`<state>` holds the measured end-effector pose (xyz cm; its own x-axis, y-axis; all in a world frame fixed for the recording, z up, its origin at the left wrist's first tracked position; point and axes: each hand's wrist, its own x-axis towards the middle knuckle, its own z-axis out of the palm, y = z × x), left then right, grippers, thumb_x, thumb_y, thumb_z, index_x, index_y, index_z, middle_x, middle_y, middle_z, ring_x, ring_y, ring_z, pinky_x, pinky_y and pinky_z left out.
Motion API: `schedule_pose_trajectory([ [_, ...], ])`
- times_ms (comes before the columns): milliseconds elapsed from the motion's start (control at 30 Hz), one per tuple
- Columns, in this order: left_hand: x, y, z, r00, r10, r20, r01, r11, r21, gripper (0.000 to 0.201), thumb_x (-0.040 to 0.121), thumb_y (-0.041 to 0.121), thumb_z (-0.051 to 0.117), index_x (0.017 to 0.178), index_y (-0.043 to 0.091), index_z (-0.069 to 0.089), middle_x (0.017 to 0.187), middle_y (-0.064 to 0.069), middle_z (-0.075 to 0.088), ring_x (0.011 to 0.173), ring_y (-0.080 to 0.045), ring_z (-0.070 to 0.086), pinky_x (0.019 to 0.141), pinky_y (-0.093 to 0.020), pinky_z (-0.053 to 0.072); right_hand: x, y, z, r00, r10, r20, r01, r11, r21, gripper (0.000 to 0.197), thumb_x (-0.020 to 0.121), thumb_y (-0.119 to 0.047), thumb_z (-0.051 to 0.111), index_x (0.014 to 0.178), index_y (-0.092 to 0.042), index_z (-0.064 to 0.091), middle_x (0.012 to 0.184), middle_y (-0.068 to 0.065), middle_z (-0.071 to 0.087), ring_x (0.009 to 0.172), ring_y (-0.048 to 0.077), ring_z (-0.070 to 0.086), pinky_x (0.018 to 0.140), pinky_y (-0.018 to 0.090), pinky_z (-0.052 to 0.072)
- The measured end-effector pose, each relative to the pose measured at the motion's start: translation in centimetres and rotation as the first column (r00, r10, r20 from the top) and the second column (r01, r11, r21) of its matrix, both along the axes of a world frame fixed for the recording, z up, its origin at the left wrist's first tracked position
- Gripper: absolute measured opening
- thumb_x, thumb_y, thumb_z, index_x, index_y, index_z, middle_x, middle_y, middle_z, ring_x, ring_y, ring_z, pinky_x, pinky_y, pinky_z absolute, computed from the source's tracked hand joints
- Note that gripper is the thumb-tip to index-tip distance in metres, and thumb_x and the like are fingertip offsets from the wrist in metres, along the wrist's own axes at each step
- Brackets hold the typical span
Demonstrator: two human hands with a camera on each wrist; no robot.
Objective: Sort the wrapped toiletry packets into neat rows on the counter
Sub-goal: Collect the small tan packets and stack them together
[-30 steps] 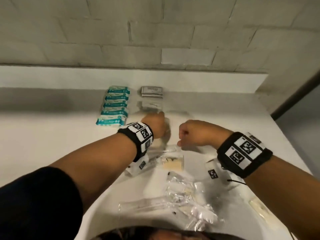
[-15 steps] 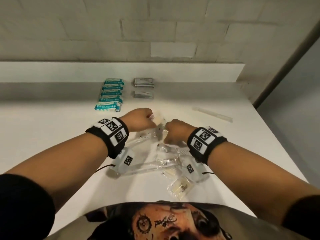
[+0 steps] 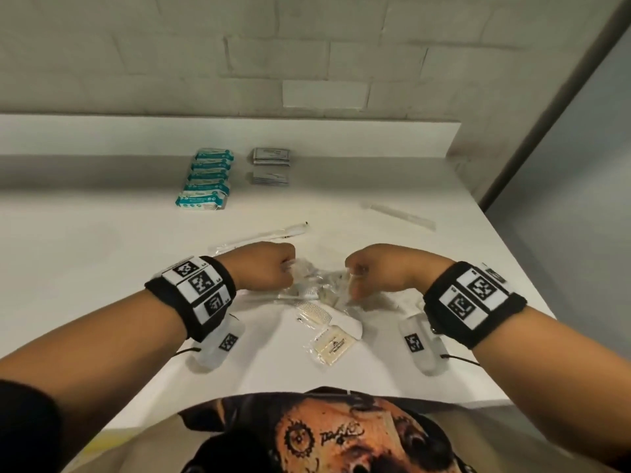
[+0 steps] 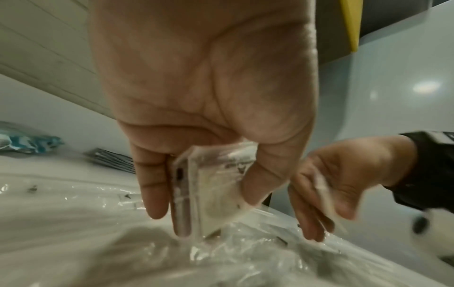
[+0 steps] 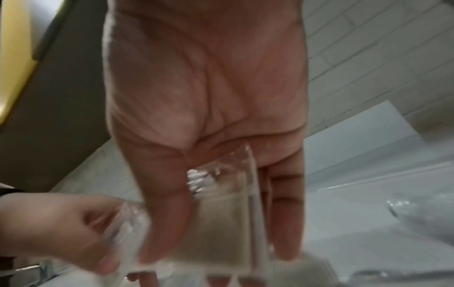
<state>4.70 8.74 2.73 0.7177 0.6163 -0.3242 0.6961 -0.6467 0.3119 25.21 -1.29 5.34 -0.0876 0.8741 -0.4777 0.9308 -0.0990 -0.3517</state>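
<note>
Both hands hover over a loose pile of clear-wrapped packets (image 3: 321,288) in the middle of the white counter (image 3: 85,254). My left hand (image 3: 269,268) pinches a small clear soap packet (image 4: 216,186) between thumb and fingers. My right hand (image 3: 372,271) pinches another clear packet (image 5: 221,198), with white bits showing at its top. A wrapped comb (image 3: 312,310) and a cream soap packet (image 3: 333,346) lie just in front of the pile. At the back, teal packets (image 3: 206,179) form one row and grey sachets (image 3: 271,165) a second row beside it.
A wrapped toothbrush (image 3: 263,235) lies beyond my left hand. Another long clear packet (image 3: 399,215) lies toward the back right, near the counter's right edge (image 3: 512,268). A low backsplash ledge (image 3: 205,134) and a tiled wall close off the back.
The view has tilted up and back. Both hands dropped from the sorted rows to the loose pile and each took hold of a clear packet; they now stand further apart.
</note>
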Motion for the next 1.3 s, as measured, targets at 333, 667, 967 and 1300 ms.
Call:
schedule_pose_trajectory([
  [333,5.2,-3.0,-2.2,0.98,0.153,-0.13,-0.149,0.988,0.042,0.025,0.081,0.039,0.056,0.093,0.017,0.057,0.096,-0.002,0.063,0.085,-0.019,0.057,0.07,-0.028,0.045,-3.2,-4.8,-4.1,0.888,0.358,0.29,-0.416,0.894,0.169,0.032,0.081,-0.017,0.063,0.112,-0.018,0.063,0.128,-0.006,0.048,0.102,0.021,0.043,0.072,0.032,0.036],
  [667,7.4,-4.1,-1.5,0.971,0.187,-0.148,-0.149,0.961,0.232,0.053,0.08,0.036,0.066,0.121,0.007,0.049,0.121,-0.012,0.052,0.105,-0.027,0.057,0.075,-0.03,0.044,-4.2,-6.3,-4.3,0.944,0.111,0.31,-0.206,0.934,0.291,0.053,0.085,-0.012,0.055,0.136,-0.015,0.042,0.122,0.01,0.051,0.111,0.03,0.047,0.092,0.042,0.039],
  [967,5.7,-3.1,-2.5,0.946,0.324,-0.029,-0.317,0.938,0.14,0.054,0.073,0.054,0.066,0.113,0.017,0.06,0.101,0.001,0.066,0.093,-0.018,0.061,0.074,-0.028,0.048,-1.6,-6.8,-2.9,0.992,-0.047,0.119,0.013,0.962,0.273,0.03,0.084,-0.021,0.061,0.114,-0.015,0.056,0.11,0.004,0.062,0.104,0.025,0.055,0.081,0.033,0.035],
  [1300,8.3,-5.1,-1.8,0.95,0.268,-0.163,-0.259,0.963,0.076,0.071,0.069,0.036,0.075,0.126,0.008,0.042,0.114,-0.006,0.06,0.1,-0.024,0.06,0.079,-0.032,0.051,6.8,-7.4,-5.0,0.781,-0.499,0.376,0.534,0.846,0.013,0.065,0.083,-0.036,0.064,0.136,-0.01,0.036,0.133,0.017,0.041,0.121,0.034,0.046,0.095,0.037,0.044],
])
